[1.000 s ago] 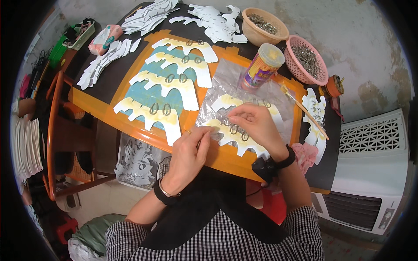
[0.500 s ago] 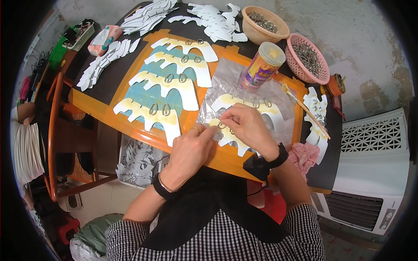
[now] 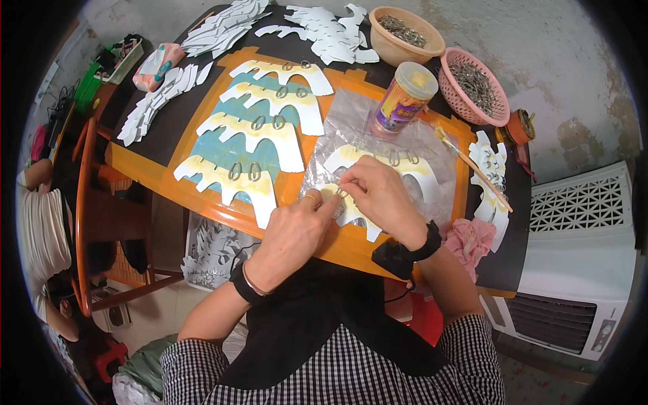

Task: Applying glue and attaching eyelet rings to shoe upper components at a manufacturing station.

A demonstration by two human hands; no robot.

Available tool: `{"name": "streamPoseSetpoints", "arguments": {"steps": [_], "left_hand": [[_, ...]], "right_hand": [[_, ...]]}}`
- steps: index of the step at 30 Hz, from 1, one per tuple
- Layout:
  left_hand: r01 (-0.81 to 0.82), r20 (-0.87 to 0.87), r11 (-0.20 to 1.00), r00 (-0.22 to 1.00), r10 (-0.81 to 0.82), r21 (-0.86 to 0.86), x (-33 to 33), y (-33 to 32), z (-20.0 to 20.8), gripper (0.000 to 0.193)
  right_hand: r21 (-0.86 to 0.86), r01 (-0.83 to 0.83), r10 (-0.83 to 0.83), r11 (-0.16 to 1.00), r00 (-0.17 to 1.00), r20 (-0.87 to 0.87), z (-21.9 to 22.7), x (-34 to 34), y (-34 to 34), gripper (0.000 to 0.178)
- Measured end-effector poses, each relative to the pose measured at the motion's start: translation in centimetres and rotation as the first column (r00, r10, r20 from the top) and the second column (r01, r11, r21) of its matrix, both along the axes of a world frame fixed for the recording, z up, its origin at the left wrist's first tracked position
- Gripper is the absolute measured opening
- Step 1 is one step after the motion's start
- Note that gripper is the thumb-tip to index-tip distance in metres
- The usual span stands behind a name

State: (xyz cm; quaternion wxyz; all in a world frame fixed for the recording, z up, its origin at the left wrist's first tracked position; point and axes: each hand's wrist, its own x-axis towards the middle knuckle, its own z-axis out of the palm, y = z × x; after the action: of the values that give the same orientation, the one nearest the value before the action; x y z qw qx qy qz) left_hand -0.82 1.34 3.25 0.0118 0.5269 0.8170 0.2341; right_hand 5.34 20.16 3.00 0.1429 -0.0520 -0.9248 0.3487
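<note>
My left hand [image 3: 297,228], a ring on one finger, is closed on the left end of a white scalloped cut-out piece [image 3: 358,217] smeared with yellow. Its index fingertip meets the fingertips of my right hand [image 3: 383,199], which pinch a small metal loop [image 3: 341,193] against that piece. My fingers hide part of both. Just behind lies a similar cut-out [image 3: 422,177] bearing metal loops, on a clear plastic sheet [image 3: 347,111]. To the left, several such yellow-smeared cut-outs [image 3: 270,189] lie in a column, each with two metal loops standing on it.
A jar [image 3: 403,101] of yellow paste stands behind my hands. A brush [image 3: 472,167] and pink cloth [image 3: 470,241] lie right. Beige [image 3: 383,50] and pink [image 3: 452,101] baskets hold metal loops. White cut-outs [image 3: 226,27] pile up behind. A chair [image 3: 84,216] and another person [image 3: 44,229] are left.
My right fingertips have shifted slightly and stay at the loop beside my left index finger. The view has moved a little. At the far left, the other person's lower arm and hand have come into view.
</note>
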Motion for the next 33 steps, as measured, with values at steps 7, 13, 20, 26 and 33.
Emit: {"name": "streamPoseSetpoints", "arguments": {"steps": [7, 13, 20, 26, 33], "left_hand": [[0.023, -0.046, 1.000, 0.999, -0.024, -0.011, -0.1, 0.3, -0.1, 0.027], [0.015, -0.029, 0.999, 0.999, -0.016, -0.034, -0.5, 0.8, 0.4, 0.036], [-0.488, 0.959, 0.840, -0.018, -0.284, 0.240, -2.4, 1.1, 1.1, 0.038], [-0.484, 0.859, 0.862, -0.366, -0.358, 0.153, -1.5, 2.2, 0.7, 0.038], [-0.397, 0.825, 0.910, -0.469, -0.315, 0.121, -0.7, 2.7, 0.4, 0.046]], "right_hand": [[-0.125, 0.005, -0.008, 0.992, 1.000, -0.027, 0.0, 0.0, -0.2, 0.010], [-0.041, -0.039, 0.039, 0.998, 0.999, -0.011, 0.5, 0.2, 0.2, 0.012], [-0.287, 0.062, -0.057, 0.956, 0.998, 0.024, 3.2, 1.0, -0.3, 0.012], [-0.221, -0.096, 0.071, 0.971, 0.990, -0.118, 5.6, 1.9, -1.9, 0.013], [-0.258, -0.146, 0.143, 0.955, 0.989, -0.030, 5.2, 2.4, -1.1, 0.014]]}}
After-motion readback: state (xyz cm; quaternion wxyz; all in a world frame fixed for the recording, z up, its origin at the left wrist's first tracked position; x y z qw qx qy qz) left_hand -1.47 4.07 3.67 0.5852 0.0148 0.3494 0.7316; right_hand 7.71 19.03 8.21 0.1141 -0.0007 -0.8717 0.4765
